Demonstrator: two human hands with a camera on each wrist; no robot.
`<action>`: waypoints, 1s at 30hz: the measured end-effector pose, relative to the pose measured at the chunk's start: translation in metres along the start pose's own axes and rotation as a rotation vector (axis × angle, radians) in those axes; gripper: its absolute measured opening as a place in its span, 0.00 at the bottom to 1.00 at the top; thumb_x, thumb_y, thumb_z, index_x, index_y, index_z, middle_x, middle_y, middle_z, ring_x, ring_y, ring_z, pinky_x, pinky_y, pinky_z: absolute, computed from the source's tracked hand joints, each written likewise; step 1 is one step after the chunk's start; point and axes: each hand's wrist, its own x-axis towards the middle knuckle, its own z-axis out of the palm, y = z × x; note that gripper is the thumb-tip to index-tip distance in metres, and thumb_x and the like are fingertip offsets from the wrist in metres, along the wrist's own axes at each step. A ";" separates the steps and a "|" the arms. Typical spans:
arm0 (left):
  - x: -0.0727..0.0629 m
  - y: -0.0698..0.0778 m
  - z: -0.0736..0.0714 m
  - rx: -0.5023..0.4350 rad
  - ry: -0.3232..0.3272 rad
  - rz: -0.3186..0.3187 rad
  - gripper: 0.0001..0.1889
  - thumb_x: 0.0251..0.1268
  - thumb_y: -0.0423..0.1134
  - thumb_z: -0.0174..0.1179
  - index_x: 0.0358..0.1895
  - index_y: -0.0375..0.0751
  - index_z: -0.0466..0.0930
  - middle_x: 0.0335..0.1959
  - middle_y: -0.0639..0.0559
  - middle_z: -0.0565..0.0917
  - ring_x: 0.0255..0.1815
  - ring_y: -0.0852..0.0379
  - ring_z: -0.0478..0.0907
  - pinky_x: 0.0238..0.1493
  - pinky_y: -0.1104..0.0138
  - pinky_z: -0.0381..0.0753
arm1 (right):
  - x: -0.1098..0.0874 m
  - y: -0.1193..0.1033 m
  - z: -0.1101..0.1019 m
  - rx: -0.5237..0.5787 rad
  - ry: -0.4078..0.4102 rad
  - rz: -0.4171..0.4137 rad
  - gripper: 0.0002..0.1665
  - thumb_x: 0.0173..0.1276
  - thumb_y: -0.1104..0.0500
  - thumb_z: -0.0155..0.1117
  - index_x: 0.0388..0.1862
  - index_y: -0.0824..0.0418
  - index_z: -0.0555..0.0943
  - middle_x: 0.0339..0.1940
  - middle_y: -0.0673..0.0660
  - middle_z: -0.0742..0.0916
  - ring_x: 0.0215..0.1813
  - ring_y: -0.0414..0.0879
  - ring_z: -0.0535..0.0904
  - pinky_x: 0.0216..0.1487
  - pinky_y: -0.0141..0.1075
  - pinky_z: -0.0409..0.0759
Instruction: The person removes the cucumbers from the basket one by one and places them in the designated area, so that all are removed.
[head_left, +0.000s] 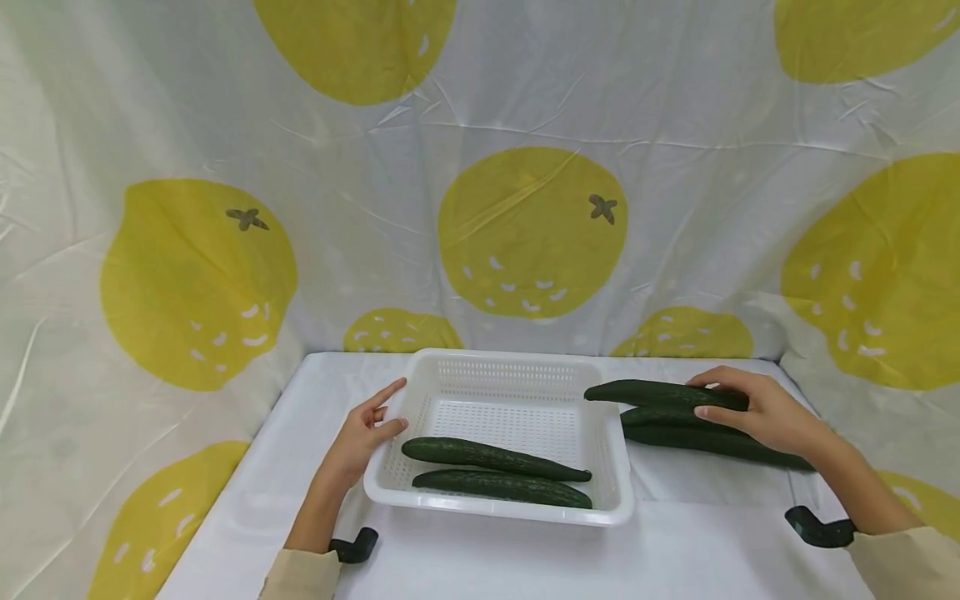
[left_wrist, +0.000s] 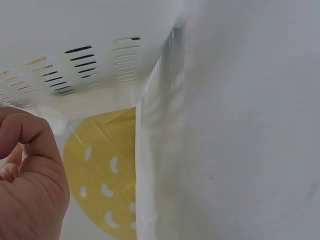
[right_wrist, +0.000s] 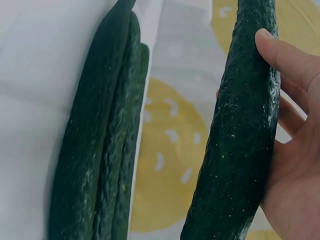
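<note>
A dark green cucumber [head_left: 637, 392] is held up in my right hand [head_left: 765, 410], thumb on one side and fingers round the other. Beneath it, more cucumbers [head_left: 712, 443] lie side by side on the table; the right wrist view shows this row of cucumbers [right_wrist: 85, 150] left of the held one. My left hand [head_left: 358, 440] grips the left rim of a white plastic basket [head_left: 502, 425], thumb at the rim and index finger stretched along its outside. Two cucumbers [head_left: 495, 458] lie lengthwise in the basket's near half.
A white cloth covers the table [head_left: 465, 558]. Behind it hangs a pale curtain [head_left: 675, 208] printed with large yellow lemons, which also runs along both sides. Each wrist carries a black strap mount [head_left: 817, 527].
</note>
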 end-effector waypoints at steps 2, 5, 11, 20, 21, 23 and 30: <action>-0.001 0.000 0.000 0.005 -0.001 0.000 0.38 0.68 0.31 0.65 0.80 0.56 0.64 0.38 0.46 0.83 0.38 0.57 0.82 0.41 0.63 0.87 | -0.006 0.005 -0.003 -0.014 0.004 0.018 0.22 0.68 0.53 0.74 0.59 0.40 0.83 0.56 0.43 0.86 0.54 0.24 0.76 0.52 0.19 0.73; -0.001 -0.001 0.001 0.000 -0.004 -0.003 0.38 0.68 0.31 0.65 0.80 0.56 0.64 0.40 0.44 0.84 0.40 0.56 0.84 0.42 0.63 0.87 | -0.015 0.012 -0.006 -0.020 0.002 0.047 0.22 0.68 0.53 0.74 0.60 0.41 0.83 0.56 0.44 0.86 0.54 0.20 0.73 0.52 0.18 0.71; -0.002 -0.002 -0.001 -0.028 -0.012 -0.008 0.39 0.69 0.31 0.64 0.80 0.58 0.63 0.54 0.31 0.85 0.49 0.48 0.87 0.44 0.58 0.89 | -0.032 0.028 -0.011 -0.028 -0.010 0.112 0.23 0.67 0.52 0.74 0.60 0.44 0.83 0.57 0.47 0.85 0.53 0.16 0.69 0.49 0.18 0.70; -0.002 -0.001 -0.002 -0.023 0.001 -0.014 0.39 0.68 0.31 0.64 0.80 0.59 0.64 0.55 0.30 0.84 0.47 0.50 0.87 0.44 0.58 0.89 | -0.055 0.045 -0.005 -0.053 -0.054 0.191 0.24 0.66 0.48 0.75 0.61 0.44 0.83 0.59 0.52 0.85 0.53 0.16 0.68 0.44 0.30 0.79; -0.002 -0.001 -0.002 -0.025 0.000 -0.017 0.38 0.68 0.31 0.64 0.79 0.60 0.64 0.55 0.30 0.84 0.47 0.50 0.87 0.44 0.58 0.89 | -0.056 0.046 -0.003 -0.057 -0.057 0.186 0.23 0.66 0.48 0.75 0.60 0.44 0.83 0.59 0.53 0.85 0.53 0.17 0.69 0.44 0.30 0.79; -0.003 0.000 -0.002 -0.025 0.002 -0.020 0.38 0.68 0.31 0.64 0.79 0.61 0.65 0.54 0.30 0.84 0.46 0.51 0.87 0.44 0.58 0.89 | -0.058 0.047 0.001 -0.062 -0.062 0.176 0.23 0.65 0.48 0.76 0.59 0.43 0.84 0.58 0.53 0.86 0.53 0.19 0.71 0.45 0.30 0.78; -0.002 0.001 -0.001 -0.010 -0.013 -0.007 0.38 0.69 0.33 0.65 0.80 0.60 0.63 0.53 0.31 0.84 0.44 0.53 0.86 0.44 0.59 0.88 | -0.066 0.051 0.016 -0.045 -0.081 0.138 0.23 0.64 0.49 0.76 0.58 0.43 0.84 0.56 0.48 0.87 0.54 0.21 0.73 0.47 0.32 0.79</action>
